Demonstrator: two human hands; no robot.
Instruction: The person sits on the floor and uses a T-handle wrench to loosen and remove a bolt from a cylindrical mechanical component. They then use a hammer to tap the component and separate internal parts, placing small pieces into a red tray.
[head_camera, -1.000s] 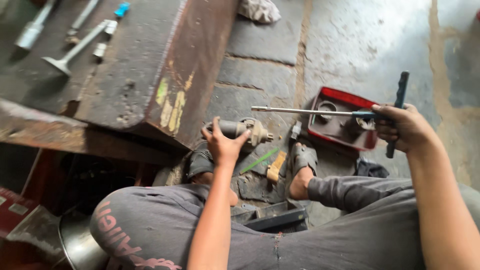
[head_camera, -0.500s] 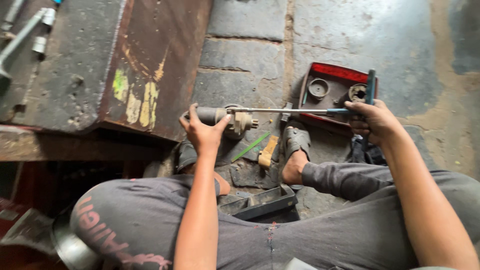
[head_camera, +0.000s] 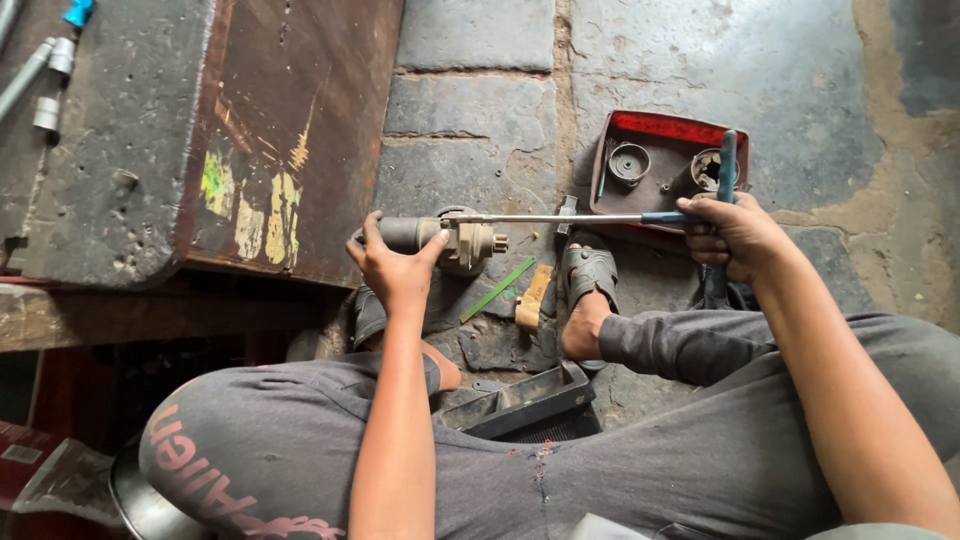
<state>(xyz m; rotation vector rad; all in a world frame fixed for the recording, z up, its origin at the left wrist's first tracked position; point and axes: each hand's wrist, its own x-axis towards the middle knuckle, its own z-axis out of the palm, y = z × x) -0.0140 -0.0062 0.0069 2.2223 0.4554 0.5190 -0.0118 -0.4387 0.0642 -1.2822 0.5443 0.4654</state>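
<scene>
Floor: grey stone slabs (head_camera: 470, 110) with dirt-filled joints, giving way to a smoother, stained concrete patch on the right; the person sits low on it, knees bent, in dark grey trousers and sandals.

Bench: a heavy steel slab (head_camera: 290, 130), rusty brown with yellow and green paint smears, its pitted grey top at the left carrying a few sockets (head_camera: 48, 85).

Cylindrical part: a dull grey metal motor-like body (head_camera: 440, 238) with a brassy toothed end, lying near the floor just in front of the bench edge, between the two feet and ahead of them.

Left hand: the left hand (head_camera: 395, 268) is clamped around the cylindrical part from below, thumb and fingers spread up either side of it.

T-handle wrench: a long, thin bright steel shaft (head_camera: 560, 217) with a blue-green crossbar at its far right (the bar stands nearly upright in view).

Axis: the shaft lies almost level across the view, its tip meeting the cylindrical part at the left and its handle at the right; the part's own long axis runs the same way.

Right hand: the right hand (head_camera: 738, 235) is closed around the wrench's handle junction.

Tray: a red, shallow rectangular tray (head_camera: 670, 130) just behind the right hand, holding round metal pieces (head_camera: 629, 162).

Loose bits: a green stick (head_camera: 498, 290) and a tan wooden block (head_camera: 533, 298) on the floor between the feet.
</scene>
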